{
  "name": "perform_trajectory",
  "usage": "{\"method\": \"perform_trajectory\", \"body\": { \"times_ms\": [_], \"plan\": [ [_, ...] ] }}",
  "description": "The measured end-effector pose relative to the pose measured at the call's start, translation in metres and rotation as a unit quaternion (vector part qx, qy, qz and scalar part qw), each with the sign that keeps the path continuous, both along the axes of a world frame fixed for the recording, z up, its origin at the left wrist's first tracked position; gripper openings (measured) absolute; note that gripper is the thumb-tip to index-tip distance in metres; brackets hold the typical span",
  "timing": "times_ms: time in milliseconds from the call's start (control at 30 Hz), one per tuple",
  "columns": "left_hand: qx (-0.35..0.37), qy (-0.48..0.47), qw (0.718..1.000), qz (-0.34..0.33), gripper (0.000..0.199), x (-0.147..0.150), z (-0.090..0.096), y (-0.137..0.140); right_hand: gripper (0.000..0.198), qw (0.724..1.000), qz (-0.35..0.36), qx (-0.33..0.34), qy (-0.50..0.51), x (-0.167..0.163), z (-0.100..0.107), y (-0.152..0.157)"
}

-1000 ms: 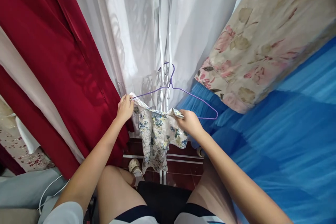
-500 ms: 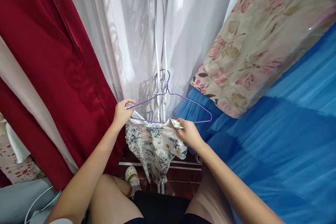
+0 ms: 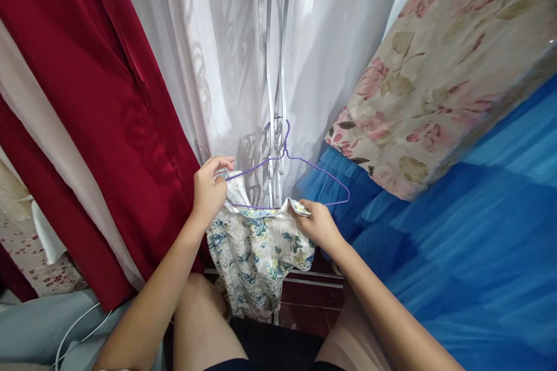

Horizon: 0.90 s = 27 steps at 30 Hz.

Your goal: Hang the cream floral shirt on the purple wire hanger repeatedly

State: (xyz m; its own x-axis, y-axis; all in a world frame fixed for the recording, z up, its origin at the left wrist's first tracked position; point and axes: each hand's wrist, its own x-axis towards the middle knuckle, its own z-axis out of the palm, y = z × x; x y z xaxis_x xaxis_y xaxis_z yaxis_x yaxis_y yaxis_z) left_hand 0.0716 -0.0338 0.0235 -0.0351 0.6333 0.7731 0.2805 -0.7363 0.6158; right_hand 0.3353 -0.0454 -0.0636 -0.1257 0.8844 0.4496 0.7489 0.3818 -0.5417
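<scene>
A purple wire hanger (image 3: 317, 168) hangs by its hook in front of white ribbon-like straps. Its left arm runs into the left shoulder of a white floral garment (image 3: 252, 243) with blue and yellow print. At that shoulder my left hand (image 3: 209, 192) is closed on the cloth, around the hanger's left end, which is hidden. My right hand (image 3: 321, 225) pinches the garment's right neckline edge, just below the hanger's bottom bar. The right end of the hanger sticks out bare beyond the cloth. Below the neckline the garment drapes down between my knees.
Red cloth (image 3: 130, 127) hangs at left and white drapes (image 3: 230, 58) behind. On the right are a pink-flowered cream fabric (image 3: 400, 104) and blue tulle (image 3: 478, 243). A grey cushion-like thing with a white cable lies lower left. Dark red floor tiles (image 3: 300, 316) show below.
The garment's left shoulder has come up over the hanger's left arm with my left hand. My right hand keeps its pinch. The whole view has shifted slightly.
</scene>
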Motion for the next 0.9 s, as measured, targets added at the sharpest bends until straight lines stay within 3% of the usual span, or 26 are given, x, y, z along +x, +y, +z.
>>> {"method": "perform_trajectory", "body": {
  "times_ms": [133,200,267,367,533,667,800,900],
  "plan": [
    [0.040,0.016,0.999,0.008,0.045,0.050,0.004,0.003,0.017,1.000,0.012,0.001,0.011,-0.003,0.002,-0.006],
    [0.058,0.061,0.995,0.046,0.049,0.062,0.004,0.011,0.015,0.999,0.032,0.001,0.030,-0.001,0.005,-0.010],
    [0.040,0.097,0.990,0.091,0.044,0.061,-0.001,0.021,0.019,0.997,0.057,0.003,0.060,0.005,0.006,-0.015],
    [-0.042,0.120,0.985,0.114,0.022,0.044,-0.019,0.033,0.034,0.991,0.059,0.042,0.115,0.017,0.002,-0.029],
    [-0.076,0.126,0.983,0.112,0.025,0.023,-0.044,0.034,0.078,0.975,-0.086,0.130,0.158,0.040,-0.006,-0.057],
    [-0.081,0.133,0.982,0.107,0.025,0.025,-0.043,0.031,0.090,0.966,-0.153,0.166,0.127,0.068,0.018,-0.046],
    [-0.098,0.124,0.982,0.099,0.025,0.032,-0.041,0.032,0.084,0.979,-0.126,0.149,0.057,0.098,0.052,-0.013],
    [-0.100,0.127,0.981,0.103,0.025,0.032,-0.043,0.033,0.076,0.983,-0.108,0.148,-0.004,0.110,0.066,0.005]
  ]
}}
